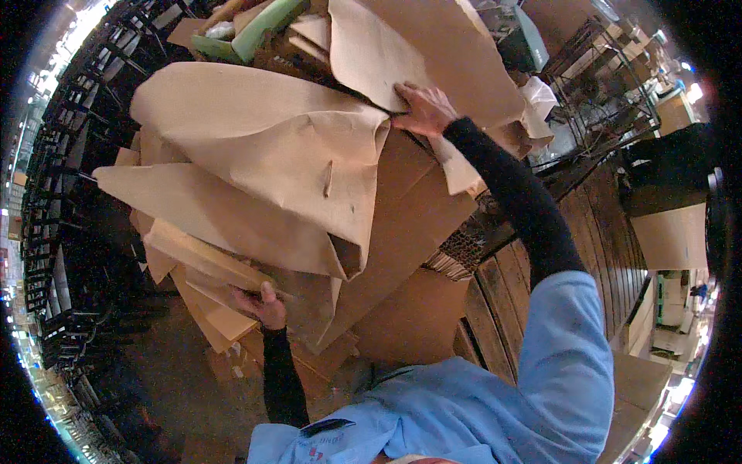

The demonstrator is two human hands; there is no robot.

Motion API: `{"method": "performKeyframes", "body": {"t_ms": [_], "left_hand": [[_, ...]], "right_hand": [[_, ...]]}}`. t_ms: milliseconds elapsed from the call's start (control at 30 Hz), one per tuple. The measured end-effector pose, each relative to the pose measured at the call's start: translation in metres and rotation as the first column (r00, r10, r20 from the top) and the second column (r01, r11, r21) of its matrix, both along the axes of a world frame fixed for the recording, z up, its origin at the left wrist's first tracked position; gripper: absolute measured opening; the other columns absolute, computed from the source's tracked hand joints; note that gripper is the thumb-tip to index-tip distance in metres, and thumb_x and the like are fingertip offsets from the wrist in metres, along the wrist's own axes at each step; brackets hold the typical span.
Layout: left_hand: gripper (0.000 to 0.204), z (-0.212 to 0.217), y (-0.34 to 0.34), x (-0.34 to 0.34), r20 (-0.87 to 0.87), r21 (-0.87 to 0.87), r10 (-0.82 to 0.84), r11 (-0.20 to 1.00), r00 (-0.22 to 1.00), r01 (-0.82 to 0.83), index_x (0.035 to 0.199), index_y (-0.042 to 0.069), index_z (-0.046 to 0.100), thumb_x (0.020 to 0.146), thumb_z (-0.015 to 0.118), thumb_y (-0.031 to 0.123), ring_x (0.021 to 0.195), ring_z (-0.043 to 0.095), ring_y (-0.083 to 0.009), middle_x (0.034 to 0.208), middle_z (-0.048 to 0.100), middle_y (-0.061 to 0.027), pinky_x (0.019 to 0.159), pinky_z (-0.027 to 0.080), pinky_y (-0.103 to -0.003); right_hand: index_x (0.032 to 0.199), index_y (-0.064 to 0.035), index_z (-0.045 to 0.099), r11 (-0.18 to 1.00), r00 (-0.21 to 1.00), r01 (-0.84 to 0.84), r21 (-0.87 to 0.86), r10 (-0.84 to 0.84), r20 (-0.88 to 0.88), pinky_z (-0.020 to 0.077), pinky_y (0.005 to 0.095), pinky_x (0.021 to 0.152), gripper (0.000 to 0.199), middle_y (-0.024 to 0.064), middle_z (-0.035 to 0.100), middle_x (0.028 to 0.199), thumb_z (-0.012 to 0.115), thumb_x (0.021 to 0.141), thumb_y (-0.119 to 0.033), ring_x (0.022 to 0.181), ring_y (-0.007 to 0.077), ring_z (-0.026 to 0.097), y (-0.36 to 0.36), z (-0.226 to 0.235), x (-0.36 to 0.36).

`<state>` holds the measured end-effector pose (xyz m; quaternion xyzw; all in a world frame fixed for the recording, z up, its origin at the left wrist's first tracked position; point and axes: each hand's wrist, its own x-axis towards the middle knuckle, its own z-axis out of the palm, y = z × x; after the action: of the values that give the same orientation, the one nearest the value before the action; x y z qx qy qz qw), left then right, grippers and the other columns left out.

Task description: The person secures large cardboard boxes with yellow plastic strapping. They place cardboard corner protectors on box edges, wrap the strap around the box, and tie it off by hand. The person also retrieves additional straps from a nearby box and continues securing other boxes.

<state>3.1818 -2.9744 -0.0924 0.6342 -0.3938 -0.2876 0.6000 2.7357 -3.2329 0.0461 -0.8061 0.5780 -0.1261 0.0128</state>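
Stretching lengthwise leftward from the right hand, a creased cardboard sheet meets its loosely spread fingers, grip unclear. Below, the left hand curls around a folded cardboard strip.

Weathered brown wooden planking runs along the right side. Tall black rows of metal racking line the left. A dark wire-frame metal cage stands at upper right. Small bright white lamps glare near the rim; the lower-left floor lies dim, its material indistinct.
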Motion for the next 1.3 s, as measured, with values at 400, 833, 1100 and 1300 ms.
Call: {"method": "performKeyframes", "body": {"t_ms": [400,833,1100,1300], "left_hand": [[0.098,-0.133,0.053,0.02,-0.073,0.069,0.049,0.997,0.996,-0.044,0.152,0.013,-0.005,0.088,0.069,0.023,0.132,0.029,-0.0286,0.151,0.012,-0.0159,0.108,0.033,-0.047],[0.098,-0.162,0.028,0.005,-0.022,0.074,0.091,0.993,0.996,-0.089,0.152,0.013,0.004,0.081,0.072,0.013,0.121,0.038,-0.0278,0.143,0.026,-0.0138,0.102,0.039,-0.043],[0.088,-0.105,-0.006,-0.018,-0.187,-0.012,0.103,0.994,0.977,-0.107,0.151,0.005,0.011,0.085,0.069,0.012,0.126,0.036,-0.0259,0.146,0.028,-0.0141,0.105,0.034,-0.04],[0.074,-0.029,-0.036,-0.022,-0.189,-0.052,0.042,0.997,0.981,-0.053,0.145,-0.002,0.027,0.085,0.07,0.007,0.118,0.045,-0.023,0.136,0.042,-0.0144,0.101,0.039,-0.036]], "right_hand": [[0.149,-0.0056,0.03,0.996,0.985,-0.061,0.065,0.05,0.163,0.0154,0.0518,0.117,0.104,0.0207,0.025,0.154,0.06,0.073,-0.07,0.142,0.0405,0.021,-0.041,-0.048,-0.001],[0.151,-0.0069,0.026,0.995,0.993,-0.081,0.05,0.076,0.091,0.0094,0.0551,0.117,0.106,0.0205,0.02,0.157,0.06,0.073,-0.071,0.146,0.0396,0.014,-0.064,-0.056,-0.012],[0.151,-0.0055,0.026,0.996,0.997,-0.067,0.055,0.065,0.041,0.0126,0.0515,0.118,0.103,0.0206,0.019,0.157,0.056,0.077,-0.071,0.146,0.0385,0.014,-0.065,-0.05,-0.013],[0.15,-0.0053,0.029,0.986,0.997,-0.013,0.165,-0.001,0.083,0.0197,0.0494,0.117,0.095,0.0198,0.022,0.156,0.055,0.082,-0.066,0.145,0.0384,0.018,-0.057,-0.017,-0.004]]}}
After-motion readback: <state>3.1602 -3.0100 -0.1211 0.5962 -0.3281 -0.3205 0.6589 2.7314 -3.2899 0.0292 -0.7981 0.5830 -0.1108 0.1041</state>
